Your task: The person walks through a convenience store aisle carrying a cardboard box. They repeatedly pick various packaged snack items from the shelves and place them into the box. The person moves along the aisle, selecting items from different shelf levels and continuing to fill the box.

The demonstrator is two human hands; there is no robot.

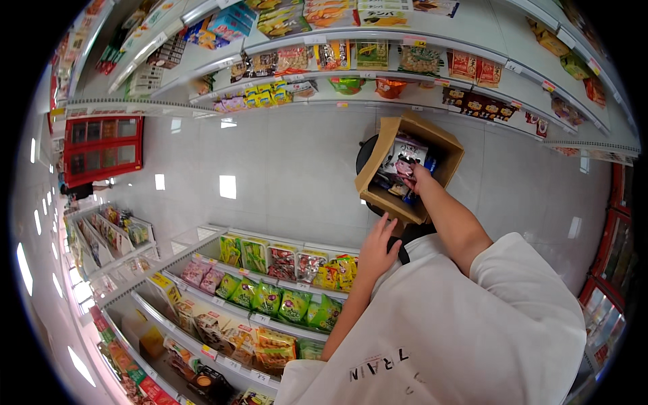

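Observation:
An open cardboard box (385,125) stands on a round black object (366,158) in the aisle, holding packaged goods. My right hand (417,177) reaches into it and grips a silvery-white and pink package (403,152) on top, with darker blue packs (430,164) beneath and beside it. My left hand (378,246) is open below the box's near left corner, fingers apart, beside a dark strap (401,251) at my body.
Snack shelves (310,37) curve along the far side of the aisle, and more shelves of bagged snacks (293,304) line the near left. A red glass-doored cabinet (101,148) stands at the left end. The grey tiled floor (270,169) runs between them.

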